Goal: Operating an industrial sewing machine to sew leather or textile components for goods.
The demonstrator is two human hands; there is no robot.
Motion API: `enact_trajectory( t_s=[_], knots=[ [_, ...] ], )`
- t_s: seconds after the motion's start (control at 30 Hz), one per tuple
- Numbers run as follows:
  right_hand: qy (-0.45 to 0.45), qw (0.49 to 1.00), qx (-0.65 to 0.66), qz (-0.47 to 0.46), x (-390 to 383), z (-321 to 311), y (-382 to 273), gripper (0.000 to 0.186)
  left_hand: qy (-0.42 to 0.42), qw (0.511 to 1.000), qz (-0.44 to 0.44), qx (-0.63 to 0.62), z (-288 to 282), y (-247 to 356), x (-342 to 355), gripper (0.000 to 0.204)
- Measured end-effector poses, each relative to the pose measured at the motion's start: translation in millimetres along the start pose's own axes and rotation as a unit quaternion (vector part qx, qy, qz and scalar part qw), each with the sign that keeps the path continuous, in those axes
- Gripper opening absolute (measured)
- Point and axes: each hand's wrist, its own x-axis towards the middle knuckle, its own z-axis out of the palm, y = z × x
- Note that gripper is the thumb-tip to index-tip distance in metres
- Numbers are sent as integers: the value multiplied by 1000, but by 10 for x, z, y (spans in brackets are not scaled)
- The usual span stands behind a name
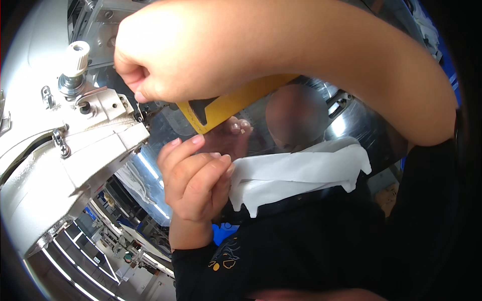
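My right arm reaches across from the right to the white sewing machine (100, 120). My right hand (170, 55) is closed beside the machine's head, its thumb and fingers pressed together near a small metal thread hook (139, 113). Whatever they pinch, if anything, is hidden. Lower down, my left hand (193, 178) has its fingers curled, with thumb and index finger together at the left end of the white cut fabric pieces (301, 168). Whether it grips their edge is not visible. The pieces lie overlapped near the front edge of the shiny machine bed.
A yellow sheet (233, 108) with a dark shape on it lies under my right forearm. A white tension knob (77, 57) stands on the machine. The polished bed (256, 143) mirrors my fingers. Other machines and ceiling lights (83, 256) show at the lower left.
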Motion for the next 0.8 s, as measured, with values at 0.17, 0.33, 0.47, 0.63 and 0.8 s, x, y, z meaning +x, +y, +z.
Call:
enact_trajectory(
  t_s=[0.17, 0.33, 0.47, 0.63, 0.8],
  knots=[
    [187, 976, 108, -40, 69, 313, 31, 20, 0, 1000, 7, 27, -30, 23, -25, 17],
    [59, 996, 66, -14, -20, 335, -26, 19, -35, 999, 19, -2, -89, 113, -15, 23],
    [13, 977, 201, 77, -85, 269, -40, 18, -63, 984, 13, -163, -94, 158, -53, 25],
    [36, 963, 261, 57, -99, 323, -17, 18, -41, 990, 0, -138, -145, 140, -73, 31],
    [56, 974, 215, 37, 37, 424, 1, 18, -6, 993, 20, -116, -94, 139, -54, 20]
  ],
)
